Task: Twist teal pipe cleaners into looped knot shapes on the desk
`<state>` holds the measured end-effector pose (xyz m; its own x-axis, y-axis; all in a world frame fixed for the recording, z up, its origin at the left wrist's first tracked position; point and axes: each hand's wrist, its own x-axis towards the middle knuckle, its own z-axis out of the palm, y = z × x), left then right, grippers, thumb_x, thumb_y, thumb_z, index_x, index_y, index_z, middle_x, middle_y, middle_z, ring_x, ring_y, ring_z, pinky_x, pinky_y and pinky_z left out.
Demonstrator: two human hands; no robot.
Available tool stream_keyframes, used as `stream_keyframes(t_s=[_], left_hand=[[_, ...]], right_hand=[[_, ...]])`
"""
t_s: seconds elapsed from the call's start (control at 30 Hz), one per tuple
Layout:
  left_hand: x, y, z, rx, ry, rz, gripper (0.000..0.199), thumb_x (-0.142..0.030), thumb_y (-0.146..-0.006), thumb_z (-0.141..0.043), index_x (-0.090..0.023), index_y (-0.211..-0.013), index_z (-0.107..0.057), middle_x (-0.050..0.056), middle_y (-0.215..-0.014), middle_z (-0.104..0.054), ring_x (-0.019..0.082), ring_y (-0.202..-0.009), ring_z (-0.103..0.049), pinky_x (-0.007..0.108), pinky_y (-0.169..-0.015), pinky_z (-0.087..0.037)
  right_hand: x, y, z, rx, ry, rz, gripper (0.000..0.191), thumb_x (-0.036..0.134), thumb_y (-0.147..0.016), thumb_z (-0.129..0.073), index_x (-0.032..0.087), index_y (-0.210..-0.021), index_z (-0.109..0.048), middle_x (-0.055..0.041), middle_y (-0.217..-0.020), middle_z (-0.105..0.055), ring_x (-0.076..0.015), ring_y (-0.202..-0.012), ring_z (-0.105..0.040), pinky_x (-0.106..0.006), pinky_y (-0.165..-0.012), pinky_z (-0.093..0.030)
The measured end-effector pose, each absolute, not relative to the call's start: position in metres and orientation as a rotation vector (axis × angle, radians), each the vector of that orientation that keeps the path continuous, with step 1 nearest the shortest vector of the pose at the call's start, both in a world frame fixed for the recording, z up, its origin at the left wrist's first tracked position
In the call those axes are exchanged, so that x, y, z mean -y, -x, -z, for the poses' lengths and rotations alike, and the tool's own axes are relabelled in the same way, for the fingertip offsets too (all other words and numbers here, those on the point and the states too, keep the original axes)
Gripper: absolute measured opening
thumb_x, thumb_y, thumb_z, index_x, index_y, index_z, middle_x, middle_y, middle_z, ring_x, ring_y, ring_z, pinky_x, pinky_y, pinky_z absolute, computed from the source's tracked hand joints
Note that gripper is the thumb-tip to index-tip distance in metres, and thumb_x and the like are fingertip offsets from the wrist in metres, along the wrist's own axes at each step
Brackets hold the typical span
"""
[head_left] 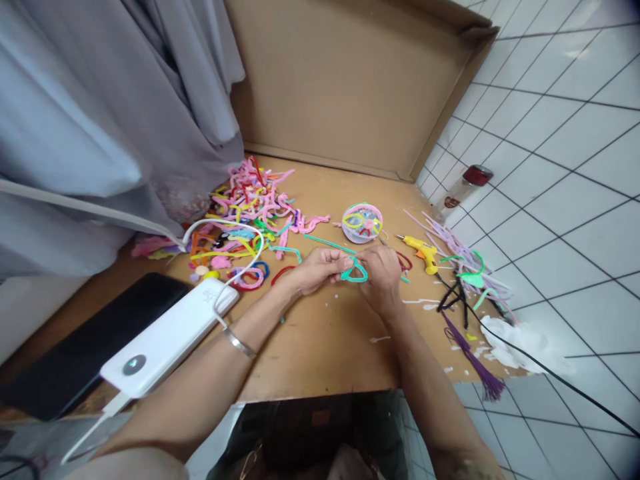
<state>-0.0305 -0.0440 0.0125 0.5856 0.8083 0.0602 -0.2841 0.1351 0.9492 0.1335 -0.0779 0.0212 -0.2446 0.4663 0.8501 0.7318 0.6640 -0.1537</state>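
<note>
Near the middle of the table, my left hand (323, 269) pinches the left side of a teal pipe cleaner (358, 275) bent into a loop. My right hand (383, 273) has its fingers closed on the same loop from the right and above. The two hands almost touch. A straight teal strip (325, 243) lies just behind my fingers. Beyond them stands a round container (362, 233) with yellow, pink and red loops on top. Red loops (406, 261) lie beside my right hand.
Colourful pipe cleaners (260, 200) are heaped at the back left. A white power bank (167, 340) with a cable and a black slab (95, 347) lie at left. At right are a yellow glue gun (423, 252), lilac strips (450, 247), a purple tassel (473, 360) and a bottle (463, 190).
</note>
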Motion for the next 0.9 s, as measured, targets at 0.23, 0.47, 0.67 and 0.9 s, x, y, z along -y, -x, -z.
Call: stream_keyframes(t_s=[0.23, 0.47, 0.67, 0.9], left_hand=[[0.0440, 0.0313, -0.0144, -0.559, -1.218, -0.875, 0.055, -0.062, -0.057, -0.084, -0.012, -0.065, -0.061, -0.005, -0.052, -0.049, 0.005, -0.048, -0.037, 0.021, -0.048, -0.025], [0.0458, 0.0319, -0.0180, -0.602, -1.325, -0.906, 0.053, -0.063, -0.061, -0.080, -0.013, -0.067, -0.063, -0.004, -0.052, -0.050, 0.006, -0.049, -0.039, 0.022, -0.051, -0.028], [0.0464, 0.0318, -0.0182, -0.662, -1.375, -0.949, 0.050, -0.060, -0.064, -0.078, -0.012, -0.071, -0.066, -0.002, -0.057, -0.054, 0.008, -0.054, -0.041, 0.022, -0.053, -0.029], [0.0461, 0.0317, -0.0163, -0.684, -1.381, -0.978, 0.050, -0.060, -0.063, -0.078, -0.013, -0.067, -0.064, -0.003, -0.053, -0.051, 0.007, -0.051, -0.040, 0.023, -0.052, -0.029]], right_hand=[[0.0789, -0.1358, -0.0295, 1.805, 0.930, -0.211, 0.013, 0.024, -0.092, -0.058, 0.022, -0.084, -0.068, -0.0033, -0.081, -0.069, -0.0186, -0.076, -0.064, -0.033, -0.073, -0.050], [0.0801, -0.1379, -0.0311, 1.807, 0.966, -0.217, 0.017, 0.027, -0.090, -0.060, 0.022, -0.076, -0.068, -0.0028, -0.072, -0.067, -0.0183, -0.070, -0.060, -0.034, -0.068, -0.049], [0.0794, -0.1381, -0.0312, 1.828, 0.989, -0.252, 0.021, 0.031, -0.091, -0.059, 0.022, -0.073, -0.067, -0.0027, -0.069, -0.065, -0.0182, -0.068, -0.059, -0.034, -0.067, -0.049], [0.0769, -0.1383, -0.0287, 1.840, 0.945, -0.271, 0.019, 0.029, -0.092, -0.060, 0.022, -0.077, -0.069, -0.0022, -0.070, -0.065, -0.0173, -0.068, -0.060, -0.031, -0.065, -0.048]])
